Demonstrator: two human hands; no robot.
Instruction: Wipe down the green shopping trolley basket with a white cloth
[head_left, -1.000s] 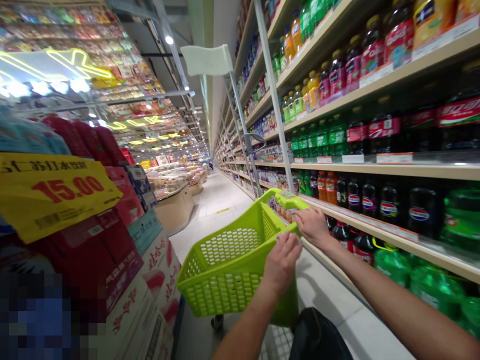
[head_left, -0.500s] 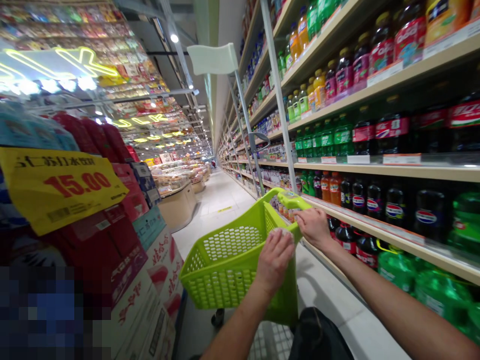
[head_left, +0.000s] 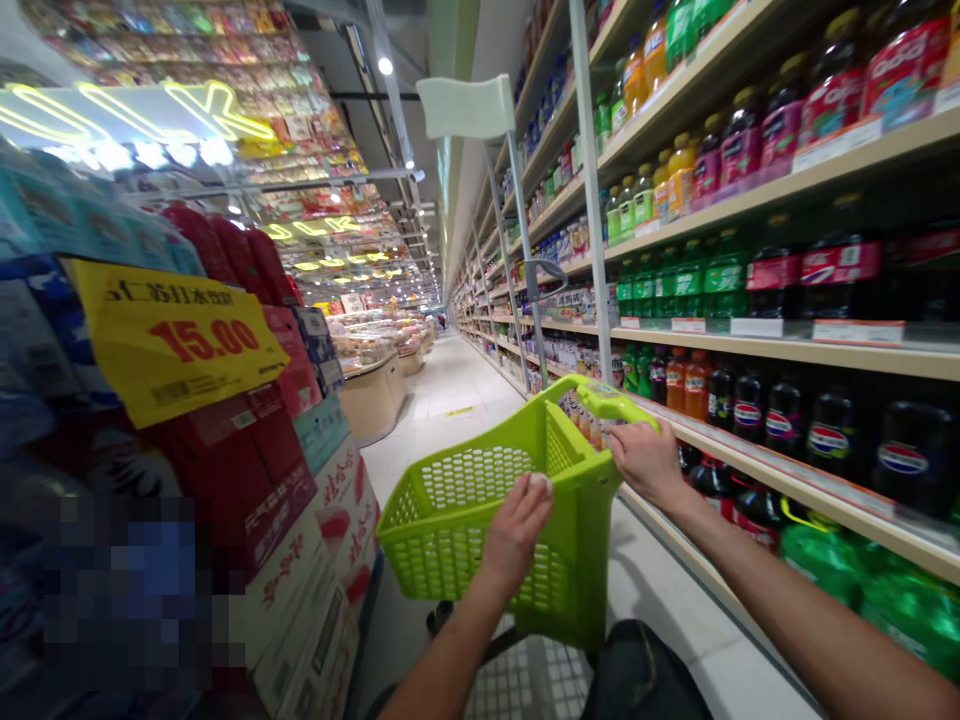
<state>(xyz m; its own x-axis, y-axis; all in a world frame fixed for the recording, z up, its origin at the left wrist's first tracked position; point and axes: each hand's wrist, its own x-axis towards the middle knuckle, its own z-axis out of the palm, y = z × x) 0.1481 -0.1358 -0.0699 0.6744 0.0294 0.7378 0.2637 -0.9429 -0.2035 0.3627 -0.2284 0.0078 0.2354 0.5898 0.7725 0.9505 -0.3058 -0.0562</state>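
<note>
A lime-green shopping cart with a perforated basket stands tilted in the picture in front of me. My right hand is wrapped round its handle, at the basket's right end. My left hand is in front of the basket's near side, its fingers curled together. At its fingertips a small whitish bit shows, too small to name. Whether this hand touches the basket I cannot tell.
Drink shelves run along my right. On the left stand stacked drink boxes under a yellow price sign. A white step ladder leans by the shelves. Between them a pale aisle floor leads ahead past display counters.
My left hand has come away from the handle end of the cart, moving left and down before the basket. The right hand stays on the handle. The view has turned slightly left.
</note>
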